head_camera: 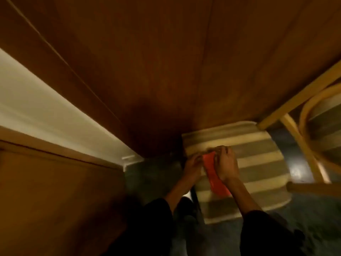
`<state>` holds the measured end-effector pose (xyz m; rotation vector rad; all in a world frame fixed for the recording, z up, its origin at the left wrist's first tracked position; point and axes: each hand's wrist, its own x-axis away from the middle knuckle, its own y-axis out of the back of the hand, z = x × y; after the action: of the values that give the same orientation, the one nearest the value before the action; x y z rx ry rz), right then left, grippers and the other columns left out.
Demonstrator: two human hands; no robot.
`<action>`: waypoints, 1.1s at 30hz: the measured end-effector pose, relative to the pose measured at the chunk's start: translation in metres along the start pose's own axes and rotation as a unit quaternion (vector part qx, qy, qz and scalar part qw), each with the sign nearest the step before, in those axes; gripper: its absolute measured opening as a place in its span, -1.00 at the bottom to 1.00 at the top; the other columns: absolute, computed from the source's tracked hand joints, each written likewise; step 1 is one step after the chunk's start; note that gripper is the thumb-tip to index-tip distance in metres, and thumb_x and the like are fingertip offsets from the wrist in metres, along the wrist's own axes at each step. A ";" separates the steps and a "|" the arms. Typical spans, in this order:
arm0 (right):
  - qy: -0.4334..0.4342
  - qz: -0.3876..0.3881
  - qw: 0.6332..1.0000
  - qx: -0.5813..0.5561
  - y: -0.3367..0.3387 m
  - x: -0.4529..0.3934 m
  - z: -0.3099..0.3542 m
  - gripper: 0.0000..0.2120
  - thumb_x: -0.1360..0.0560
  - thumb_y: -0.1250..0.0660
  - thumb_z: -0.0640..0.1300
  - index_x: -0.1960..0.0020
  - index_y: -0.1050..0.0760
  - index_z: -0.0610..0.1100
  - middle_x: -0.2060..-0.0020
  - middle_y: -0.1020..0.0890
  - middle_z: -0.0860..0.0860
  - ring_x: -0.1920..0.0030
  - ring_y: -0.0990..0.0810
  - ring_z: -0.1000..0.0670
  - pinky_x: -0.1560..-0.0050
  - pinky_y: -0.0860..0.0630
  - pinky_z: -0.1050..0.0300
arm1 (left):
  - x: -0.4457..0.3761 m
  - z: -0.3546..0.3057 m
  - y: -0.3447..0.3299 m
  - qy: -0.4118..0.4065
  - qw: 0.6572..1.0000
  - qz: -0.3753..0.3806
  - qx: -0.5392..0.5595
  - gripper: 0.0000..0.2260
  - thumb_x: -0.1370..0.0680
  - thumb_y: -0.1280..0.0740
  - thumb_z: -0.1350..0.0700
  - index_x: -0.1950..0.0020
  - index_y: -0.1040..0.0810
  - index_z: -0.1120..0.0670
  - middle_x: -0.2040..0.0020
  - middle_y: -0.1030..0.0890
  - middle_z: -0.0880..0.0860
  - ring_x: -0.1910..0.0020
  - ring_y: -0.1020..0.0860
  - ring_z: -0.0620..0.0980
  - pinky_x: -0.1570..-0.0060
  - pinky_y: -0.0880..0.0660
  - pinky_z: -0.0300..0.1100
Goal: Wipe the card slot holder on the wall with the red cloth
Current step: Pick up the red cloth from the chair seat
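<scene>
The red cloth (215, 177) hangs as a folded strip between both hands, low in the middle of the head view. My right hand (226, 165) grips its upper part from the right. My left hand (192, 166) holds its top left edge. Both hands hover above the striped seat cushion of a chair (258, 163). The card slot holder is not in view. The picture is dim and blurred.
A brown wooden wall (147, 61) fills the upper frame. To the left run a white strip (46, 111) and a wooden panel (55, 191). A second chair with a bent yellow wooden frame (304, 117) stands at the right. The floor (323, 218) is dark blue-grey.
</scene>
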<state>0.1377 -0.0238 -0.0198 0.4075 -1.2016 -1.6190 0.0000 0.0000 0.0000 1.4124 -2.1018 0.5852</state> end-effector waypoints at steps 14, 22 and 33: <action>-0.140 0.066 0.971 -0.180 -0.115 -0.023 -0.064 -0.74 -0.46 -0.46 -0.23 -0.12 -0.57 -0.28 0.04 -0.70 -0.25 0.06 -0.66 -0.18 0.02 -0.52 -0.01 | -0.077 0.103 -0.019 0.169 0.977 -0.023 0.131 -0.57 -0.71 -0.20 0.11 -0.59 -0.30 0.07 -0.36 -0.54 0.07 -0.28 -0.57 0.05 -0.13 -0.55 -0.13; -0.029 0.117 0.933 -0.339 -0.054 0.006 0.097 -0.76 -0.53 -0.45 -0.23 -0.12 -0.45 -0.22 0.04 -0.65 -0.29 0.10 -0.59 -0.13 0.02 -0.55 -0.19 | -0.005 0.014 0.086 -0.023 0.986 -0.142 0.085 -0.89 -0.65 -0.33 0.19 -0.09 -0.61 0.02 -0.08 -0.68 0.11 0.13 -0.61 -0.17 0.08 -0.52 -0.35; 0.370 0.080 0.818 -0.434 0.158 0.083 0.427 -0.73 -0.56 -0.40 -0.18 -0.23 -0.46 -0.08 -0.01 -0.66 0.11 0.04 -0.64 0.24 0.02 -0.53 0.36 | 0.236 -0.272 0.261 -0.413 0.833 -0.318 0.184 -0.44 -0.42 -0.55 0.35 -0.36 -0.55 -0.01 -0.08 -0.76 -0.02 -0.06 -0.74 -0.12 -0.01 -0.64 -0.32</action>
<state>-0.1314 0.1233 0.3267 0.2730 0.1328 -1.4595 -0.2641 0.0963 0.3441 2.8160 -1.8938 0.0756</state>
